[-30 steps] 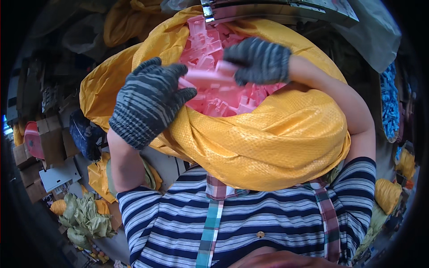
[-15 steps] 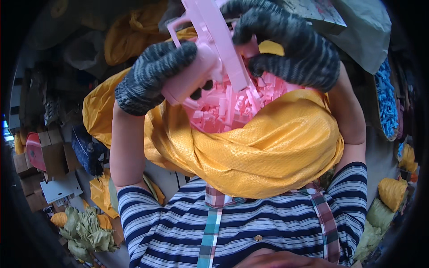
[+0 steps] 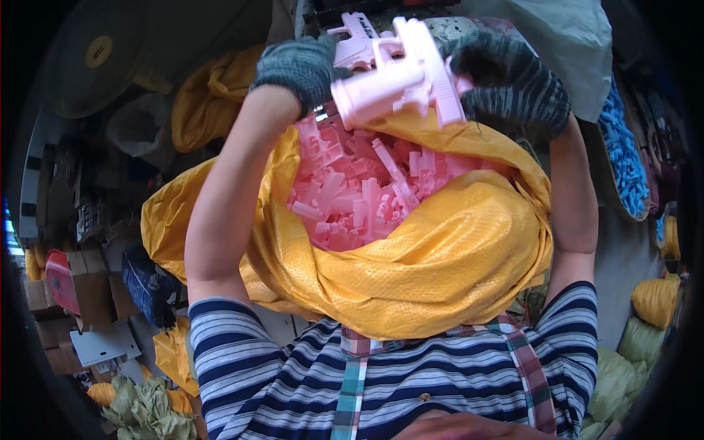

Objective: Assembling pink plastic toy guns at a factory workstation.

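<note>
In my gloved right hand [image 3: 510, 81] is a pale pink plastic toy pistol [image 3: 438, 84], gripped at its right side and tilted above the sack. My gloved left hand [image 3: 297, 70] reaches beyond the sack's far rim. Its fingers close at the grip of a second pink toy pistol [image 3: 356, 48], which bears dark print; the fingertips are partly hidden. Below both hands, a yellow woven sack [image 3: 411, 271] with a rolled rim gapes in front of my chest. Many loose pink plastic parts [image 3: 352, 194] fill it.
A table or machine surface with a stained light panel [image 3: 458, 28] lies beyond the sack. A long holder of blue pieces [image 3: 627, 158] is at right. Cardboard boxes [image 3: 92, 286] and crumpled green sacks [image 3: 150, 411] lie left; more yellow sacks [image 3: 655, 301] lie right.
My left hand has let go of the first toy pistol and moved up and right to the printed one. The right hand has shifted slightly right and down, keeping the first pistol.
</note>
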### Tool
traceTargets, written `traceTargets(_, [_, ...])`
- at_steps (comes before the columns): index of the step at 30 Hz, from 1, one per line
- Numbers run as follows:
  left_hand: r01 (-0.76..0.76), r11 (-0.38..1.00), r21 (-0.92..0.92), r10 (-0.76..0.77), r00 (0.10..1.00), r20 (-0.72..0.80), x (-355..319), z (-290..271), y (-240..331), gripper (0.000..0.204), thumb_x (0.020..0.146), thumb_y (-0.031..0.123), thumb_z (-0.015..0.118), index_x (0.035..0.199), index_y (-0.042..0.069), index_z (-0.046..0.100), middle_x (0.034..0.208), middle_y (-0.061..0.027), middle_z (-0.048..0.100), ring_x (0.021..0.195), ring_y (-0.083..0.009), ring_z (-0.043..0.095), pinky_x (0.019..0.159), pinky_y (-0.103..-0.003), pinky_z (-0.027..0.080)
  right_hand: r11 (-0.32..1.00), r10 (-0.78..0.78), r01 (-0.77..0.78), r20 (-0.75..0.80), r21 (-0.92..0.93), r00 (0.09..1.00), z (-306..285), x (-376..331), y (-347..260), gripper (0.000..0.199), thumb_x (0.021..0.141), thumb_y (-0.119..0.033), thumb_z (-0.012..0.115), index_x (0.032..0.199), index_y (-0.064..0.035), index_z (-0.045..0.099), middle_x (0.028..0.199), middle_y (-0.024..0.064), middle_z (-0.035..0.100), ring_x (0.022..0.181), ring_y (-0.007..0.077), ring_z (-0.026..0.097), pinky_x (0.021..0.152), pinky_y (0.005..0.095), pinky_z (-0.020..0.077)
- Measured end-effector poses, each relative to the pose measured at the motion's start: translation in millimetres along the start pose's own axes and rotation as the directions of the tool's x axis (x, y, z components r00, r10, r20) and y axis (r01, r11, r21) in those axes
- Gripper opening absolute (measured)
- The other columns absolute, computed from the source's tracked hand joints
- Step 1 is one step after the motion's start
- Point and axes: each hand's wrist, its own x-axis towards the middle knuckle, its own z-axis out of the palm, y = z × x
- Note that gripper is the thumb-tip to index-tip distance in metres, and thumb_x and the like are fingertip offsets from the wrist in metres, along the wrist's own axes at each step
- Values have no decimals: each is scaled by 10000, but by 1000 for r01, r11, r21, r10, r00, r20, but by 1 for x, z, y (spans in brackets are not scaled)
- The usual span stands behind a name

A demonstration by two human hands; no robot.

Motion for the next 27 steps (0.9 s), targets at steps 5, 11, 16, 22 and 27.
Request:
traceTargets(5, [121,987,108,-88,959,-271,-64,2,-3,354,800,379,577,930,51,601,882,-157,626,834,-314,605,749,-400,464,999,-34,41,-229,26,973,7,23,30,422,709,-141,752,1093,-80,587,1043,73,610,969,176,585,855,316,497])
traceTargets(11, [644,671,368,-675,736,-58,-142,-11,-53,479,813,416,542,1143,69,533,992,-171,621,892,-318,605,771,-420,471,939,-193,149,-118,-311,974,36,63,69,369,802,-181,654,1146,-76,573,1177,84,560,1071,215,539,934,313,429])
traceTargets(16, [571,780,254,-547,821,-166,-191,-25,-47,515,792,372,610,1183,49,524,1110,-169,580,1015,-311,555,892,-393,416,835,-319,172,-206,-523,925,50,92,66,293,813,-158,635,1089,-67,598,1103,113,593,1027,240,562,893,333,446])
traceTargets(22, [-166,976,-140,137,971,-194,-137,18,-6,496,784,267,651,1212,62,508,1177,-166,542,1100,-326,498,950,-385,384,952,-198,257,309,-166,930,64,41,12,332,814,-301,617,1051,-68,606,908,123,640,868,293,606,781,362,480])
traceTargets(27, [-230,946,-229,253,964,77,-122,45,26,564,794,313,636,1279,101,440,1294,-151,452,1165,-321,452,992,-400,345,948,175,48,641,-315,748,127,17,15,330,764,-253,676,1039,-76,624,950,172,621,877,323,598,794,386,473])
